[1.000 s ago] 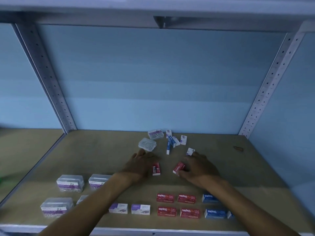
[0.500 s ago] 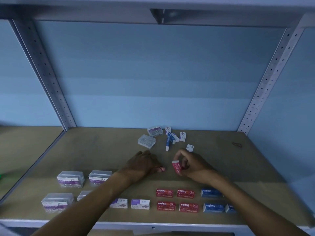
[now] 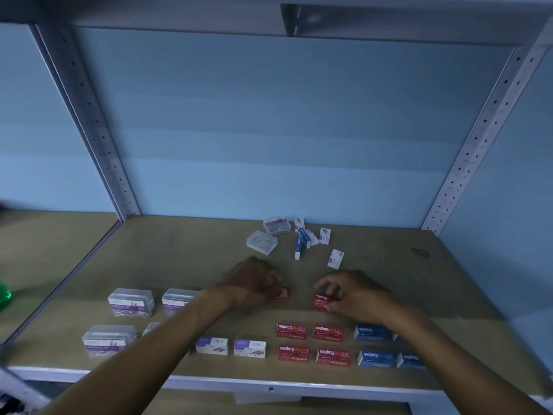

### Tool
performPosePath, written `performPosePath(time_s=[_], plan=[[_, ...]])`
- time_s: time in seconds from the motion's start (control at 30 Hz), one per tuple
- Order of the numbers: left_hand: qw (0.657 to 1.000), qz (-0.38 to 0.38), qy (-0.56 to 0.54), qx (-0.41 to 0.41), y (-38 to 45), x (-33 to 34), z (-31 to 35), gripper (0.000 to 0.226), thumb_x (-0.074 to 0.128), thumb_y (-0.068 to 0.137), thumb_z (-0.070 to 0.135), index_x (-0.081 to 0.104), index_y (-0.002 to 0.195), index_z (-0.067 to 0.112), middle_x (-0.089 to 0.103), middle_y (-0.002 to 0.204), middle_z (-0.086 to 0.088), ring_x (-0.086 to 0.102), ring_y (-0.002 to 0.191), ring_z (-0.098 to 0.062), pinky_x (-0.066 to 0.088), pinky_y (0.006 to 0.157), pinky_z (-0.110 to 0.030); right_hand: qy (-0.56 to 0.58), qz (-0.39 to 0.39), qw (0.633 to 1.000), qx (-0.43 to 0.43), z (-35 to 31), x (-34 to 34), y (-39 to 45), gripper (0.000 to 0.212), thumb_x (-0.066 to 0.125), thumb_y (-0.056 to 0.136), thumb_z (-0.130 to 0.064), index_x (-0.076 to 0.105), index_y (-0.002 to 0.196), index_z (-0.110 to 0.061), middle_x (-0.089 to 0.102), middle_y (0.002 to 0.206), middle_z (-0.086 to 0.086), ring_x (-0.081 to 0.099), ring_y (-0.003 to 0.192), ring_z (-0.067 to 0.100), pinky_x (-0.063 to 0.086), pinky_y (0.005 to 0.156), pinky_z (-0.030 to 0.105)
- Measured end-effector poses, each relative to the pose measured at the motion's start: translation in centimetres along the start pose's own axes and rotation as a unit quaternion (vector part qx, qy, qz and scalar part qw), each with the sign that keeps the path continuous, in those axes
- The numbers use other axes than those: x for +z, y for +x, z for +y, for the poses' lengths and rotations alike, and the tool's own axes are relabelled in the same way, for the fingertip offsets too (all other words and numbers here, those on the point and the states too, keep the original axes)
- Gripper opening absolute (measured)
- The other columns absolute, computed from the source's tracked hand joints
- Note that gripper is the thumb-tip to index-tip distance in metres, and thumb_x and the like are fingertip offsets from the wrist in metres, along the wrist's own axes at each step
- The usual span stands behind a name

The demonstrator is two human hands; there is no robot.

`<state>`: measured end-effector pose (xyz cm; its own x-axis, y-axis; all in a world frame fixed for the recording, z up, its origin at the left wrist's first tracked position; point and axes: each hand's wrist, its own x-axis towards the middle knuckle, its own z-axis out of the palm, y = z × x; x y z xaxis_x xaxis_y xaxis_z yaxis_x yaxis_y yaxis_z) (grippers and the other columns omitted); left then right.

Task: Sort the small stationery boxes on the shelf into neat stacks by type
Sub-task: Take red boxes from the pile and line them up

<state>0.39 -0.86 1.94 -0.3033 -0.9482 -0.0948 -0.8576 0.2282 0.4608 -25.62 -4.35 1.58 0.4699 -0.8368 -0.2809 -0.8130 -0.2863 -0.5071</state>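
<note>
Presently both forearms reach in over the front edge of the shelf (image 3: 179, 253), palms down: the left hand (image 3: 254, 284) is curled knuckles-up, its fingers clenched over a red staple box (image 3: 283, 292) of which only a corner shows past the fingertips. The right hand (image 3: 354, 293) pinches a second red staple box (image 3: 322, 301) between thumb and fingertips, low over the shelf. Just nearer than both sets of fingers lie four sorted red boxes (image 3: 291, 330), while beyond them sits the unsorted cluster (image 3: 302, 238).
</note>
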Motion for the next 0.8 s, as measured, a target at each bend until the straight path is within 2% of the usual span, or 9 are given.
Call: performPosePath(time_s=[0.1, 0.23, 0.33, 0.47, 0.53, 0.63, 0.8], plan=[[1.0, 0.012, 0.004, -0.004, -0.2, 0.3, -0.2, 0.024, 0.069, 0.084, 0.042, 0.074, 0.104, 0.028, 0.07, 0.105, 0.01, 0.062, 0.09, -0.005, 0.052, 0.086, -0.025, 0.014, 0.019, 1.0, 0.011, 0.2, -0.1, -0.1, 0.024, 0.077, 0.087, -0.031, 0.073, 0.11, -0.036, 0.07, 0.098, -0.017, 0.066, 0.088, 0.0, 0.053, 0.079, 0.02], [0.999, 0.031, 0.029, 0.004, -0.8, 0.2, -0.5, 0.019, 0.068, 0.086, 0.034, 0.075, 0.103, 0.03, 0.072, 0.106, 0.012, 0.062, 0.094, -0.004, 0.052, 0.088, -0.026, 0.001, 0.029, 1.0, -0.002, -0.2, 0.3, 0.0, 0.016, 0.076, 0.088, -0.026, 0.077, 0.103, -0.031, 0.07, 0.094, -0.017, 0.066, 0.084, -0.002, 0.048, 0.071, 0.011], [0.999, 0.037, 0.022, 0.004, -1.4, 0.3, -0.7, 0.018, 0.069, 0.084, 0.038, 0.075, 0.1, 0.032, 0.072, 0.101, 0.014, 0.06, 0.089, -0.002, 0.052, 0.083, -0.023, -0.013, 0.03, 0.999, -0.013, -0.4, 0.3, -0.3, 0.014, 0.077, 0.087, -0.026, 0.078, 0.1, -0.032, 0.071, 0.091, -0.018, 0.066, 0.082, -0.003, 0.049, 0.07, 0.009], [0.998, 0.053, 0.043, 0.004, -1.7, 1.1, -0.5, 0.021, 0.069, 0.084, 0.046, 0.072, 0.103, 0.037, 0.066, 0.097, 0.019, 0.052, 0.08, 0.003, 0.043, 0.071, -0.013, -0.03, 0.022, 0.999, -0.019, -0.4, 0.3, -0.9, 0.014, 0.077, 0.087, -0.025, 0.078, 0.096, -0.035, 0.071, 0.089, -0.019, 0.066, 0.082, -0.002, 0.054, 0.076, 0.014], [0.997, 0.063, 0.047, 0.015, -1.5, 1.6, 0.0, 0.022, 0.07, 0.083, 0.046, 0.072, 0.104, 0.037, 0.07, 0.102, 0.018, 0.058, 0.084, 0.002, 0.047, 0.076, -0.014, -0.033, 0.021, 0.999, -0.021, -0.2, 0.3, -1.2, 0.015, 0.078, 0.086, -0.024, 0.078, 0.097, -0.035, 0.071, 0.09, -0.018, 0.066, 0.082, -0.003, 0.055, 0.079, 0.017], [0.995, 0.073, 0.056, 0.042, -1.3, 2.1, 0.9, 0.022, 0.07, 0.083, 0.045, 0.072, 0.103, 0.035, 0.071, 0.105, 0.017, 0.059, 0.088, -0.001, 0.045, 0.076, -0.013, -0.035, 0.025, 0.999, -0.033, 0.2, 0.4, -1.7, 0.014, 0.078, 0.086, -0.026, 0.078, 0.095, -0.036, 0.073, 0.088, -0.018, 0.067, 0.081, -0.003, 0.052, 0.074, 0.012], [0.992, 0.059, 0.075, 0.079, -1.3, 2.8, 1.6, 0.025, 0.065, 0.087, 0.048, 0.072, 0.106, 0.032, 0.07, 0.11, 0.012, 0.061, 0.102, -0.009, 0.05, 0.09, -0.023, -0.038, 0.033, 0.998, -0.047, 0.4, 1.0, -2.0, 0.012, 0.076, 0.087, -0.026, 0.078, 0.095, -0.036, 0.073, 0.086, -0.018, 0.066, 0.08, -0.006, 0.05, 0.069, 0.009]])
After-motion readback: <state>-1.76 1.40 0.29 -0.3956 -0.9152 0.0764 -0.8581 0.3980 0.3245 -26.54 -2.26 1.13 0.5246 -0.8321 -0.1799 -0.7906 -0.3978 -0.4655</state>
